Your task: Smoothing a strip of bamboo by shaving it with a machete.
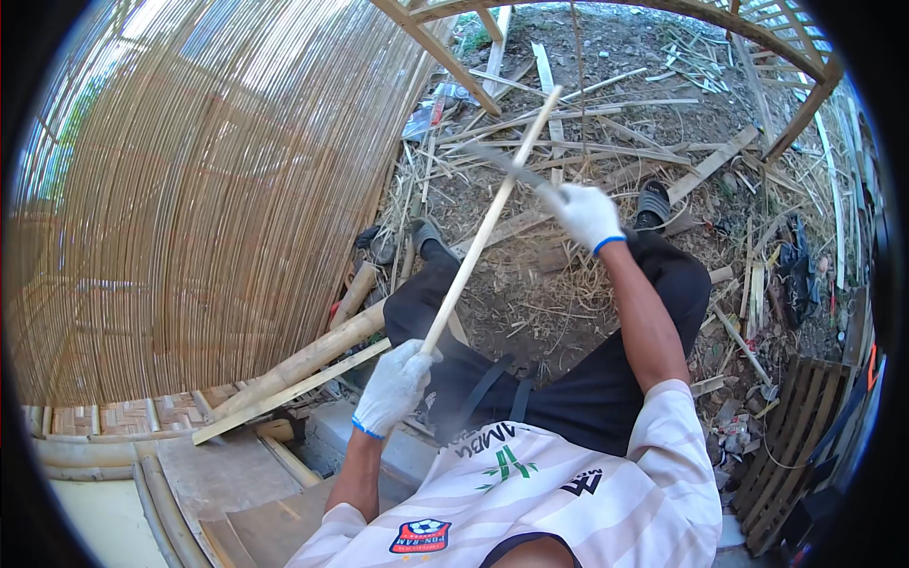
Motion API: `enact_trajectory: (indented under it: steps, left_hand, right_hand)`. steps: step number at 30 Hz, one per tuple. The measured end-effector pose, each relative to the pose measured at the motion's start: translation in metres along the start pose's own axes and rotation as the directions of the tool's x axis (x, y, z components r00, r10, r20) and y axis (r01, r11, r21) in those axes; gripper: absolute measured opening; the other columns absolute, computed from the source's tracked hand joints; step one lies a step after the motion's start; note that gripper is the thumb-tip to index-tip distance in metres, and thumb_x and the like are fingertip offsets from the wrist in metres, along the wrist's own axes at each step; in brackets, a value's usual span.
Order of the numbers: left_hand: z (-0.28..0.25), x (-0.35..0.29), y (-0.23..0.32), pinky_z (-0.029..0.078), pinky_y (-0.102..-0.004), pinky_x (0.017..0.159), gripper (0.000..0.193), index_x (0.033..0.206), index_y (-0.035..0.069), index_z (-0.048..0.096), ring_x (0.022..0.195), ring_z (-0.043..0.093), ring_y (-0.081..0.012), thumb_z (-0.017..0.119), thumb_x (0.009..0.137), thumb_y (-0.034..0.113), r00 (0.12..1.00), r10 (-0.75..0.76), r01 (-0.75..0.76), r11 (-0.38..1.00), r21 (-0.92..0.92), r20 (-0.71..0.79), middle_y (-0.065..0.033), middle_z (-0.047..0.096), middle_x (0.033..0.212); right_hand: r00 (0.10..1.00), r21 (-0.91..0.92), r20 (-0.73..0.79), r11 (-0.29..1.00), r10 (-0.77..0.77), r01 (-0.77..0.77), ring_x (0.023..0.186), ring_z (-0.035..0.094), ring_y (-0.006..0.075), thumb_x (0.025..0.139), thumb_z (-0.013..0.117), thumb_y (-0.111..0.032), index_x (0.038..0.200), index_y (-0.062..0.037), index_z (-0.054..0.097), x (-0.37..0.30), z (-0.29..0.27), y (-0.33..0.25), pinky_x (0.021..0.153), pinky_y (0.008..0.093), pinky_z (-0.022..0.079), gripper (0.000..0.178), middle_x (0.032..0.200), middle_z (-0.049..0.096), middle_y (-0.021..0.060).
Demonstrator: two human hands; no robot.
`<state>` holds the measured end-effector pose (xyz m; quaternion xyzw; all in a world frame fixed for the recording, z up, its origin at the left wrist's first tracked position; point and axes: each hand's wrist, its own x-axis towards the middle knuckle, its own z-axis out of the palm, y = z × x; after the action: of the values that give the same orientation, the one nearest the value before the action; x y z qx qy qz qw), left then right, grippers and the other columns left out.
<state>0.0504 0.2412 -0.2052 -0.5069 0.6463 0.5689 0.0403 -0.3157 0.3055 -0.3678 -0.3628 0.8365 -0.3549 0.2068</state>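
Observation:
My left hand (391, 386), in a white knitted glove with a blue cuff, is closed around the lower end of a long pale bamboo stick (481, 239). The stick slants up and away to the right, in front of my body. In a matching glove, my right hand (587, 216) grips a knife (533, 178) with a long grey blade, blurred by motion. Its blade crosses the upper part of the stick; whether it cuts in cannot be made out. The knife's handle is hidden inside the glove.
A tall screen of thin bamboo slats (199, 189) stands on the left. Thick bamboo poles (301, 367) lie beside my left knee. Split strips and shavings (625, 142) litter the ground ahead. A bamboo frame (739, 24) arches at the top; a slatted wooden crate (791, 445) stands at right.

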Motion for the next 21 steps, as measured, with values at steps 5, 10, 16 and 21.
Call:
enact_trajectory:
  steps: [5,10,16,21]
  left_hand:
    - [-0.024,-0.012,-0.009,0.045,-0.0296,0.058,0.027,0.108,0.002,0.07,0.064,0.055,-0.0103,0.056,0.098,0.023,0.993,0.087,-0.056,0.948,0.314,-0.084,-0.0023,0.058,0.071]
    - [-0.073,-0.021,0.007,0.044,-0.0238,0.056,0.027,0.113,0.001,0.071,0.064,0.055,-0.0062,0.053,0.101,0.019,0.949,0.203,-0.189,0.979,0.079,-0.242,0.001,0.06,0.074]
    - [-0.144,-0.012,0.023,0.051,-0.0251,0.071,0.047,0.144,-0.002,0.057,0.078,0.058,-0.0096,0.053,0.108,0.03,0.746,0.546,-0.65,0.721,-0.24,-0.381,-0.0013,0.063,0.094]
    - [-0.188,-0.012,0.028,0.054,-0.0303,0.081,0.048,0.15,0.001,0.051,0.088,0.062,-0.0145,0.057,0.109,0.025,0.631,0.624,-0.755,0.357,-0.55,-0.462,-0.0038,0.064,0.102]
  right_hand:
    - [0.926,0.185,-0.111,0.923,0.361,-0.338,0.12,0.063,0.0499,0.1,0.018,-0.08,0.119,0.0002,0.074,0.033,-0.002,0.093,0.106,0.0489,0.045,0.099,0.12,0.069,0.0339]
    - [0.859,0.44,-0.004,0.772,0.512,-0.459,0.1,0.066,0.0363,0.099,0.019,-0.083,0.117,0.0124,0.07,0.014,0.026,0.093,0.091,0.0422,0.048,0.11,0.104,0.072,0.0264]
    - [0.869,0.671,0.227,0.576,0.44,-0.467,0.11,0.059,0.0183,0.101,0.047,-0.075,0.154,-0.0032,0.05,-0.03,0.02,0.078,0.097,0.0316,0.047,0.09,0.136,0.064,0.0068]
    - [0.842,0.763,0.252,0.438,0.477,-0.476,0.046,0.046,0.0114,0.1,0.056,-0.07,0.083,-0.0183,0.062,-0.07,0.035,0.062,0.042,0.0274,0.038,0.054,0.063,0.05,-0.0057]
